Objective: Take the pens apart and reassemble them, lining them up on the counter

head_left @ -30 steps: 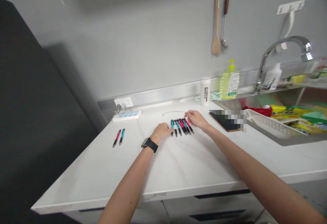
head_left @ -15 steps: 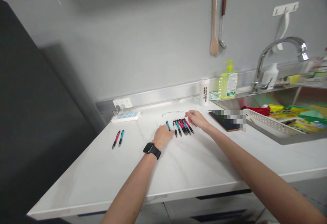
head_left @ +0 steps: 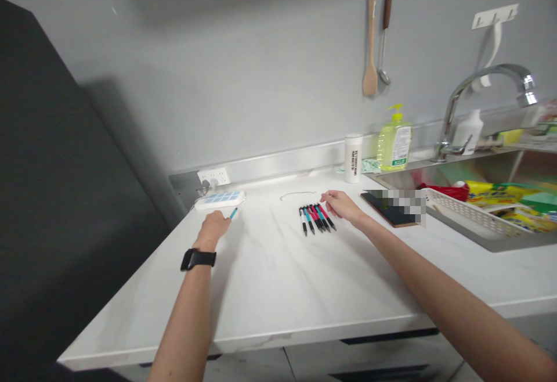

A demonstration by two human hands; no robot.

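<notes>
My left hand holds a teal-barrelled pen whose tip pokes out past my fingers, just in front of a white power strip. The hand covers the counter spot where a pink pen and a teal pen lay earlier, and neither shows now. A tight row of several black-tipped pens in teal and pink lies on the white marble counter. My right hand rests at the row's far end, its fingertips at the pink pen.
A thin wire lies behind the pens. A dark board sits to the right, beside a steel sink holding a white basket. A white cup, a green soap bottle and a tap stand behind.
My left hand has moved left, away from the pen row, carrying the teal pen towards the power strip. The row has lost that pen. My right hand has barely moved.
</notes>
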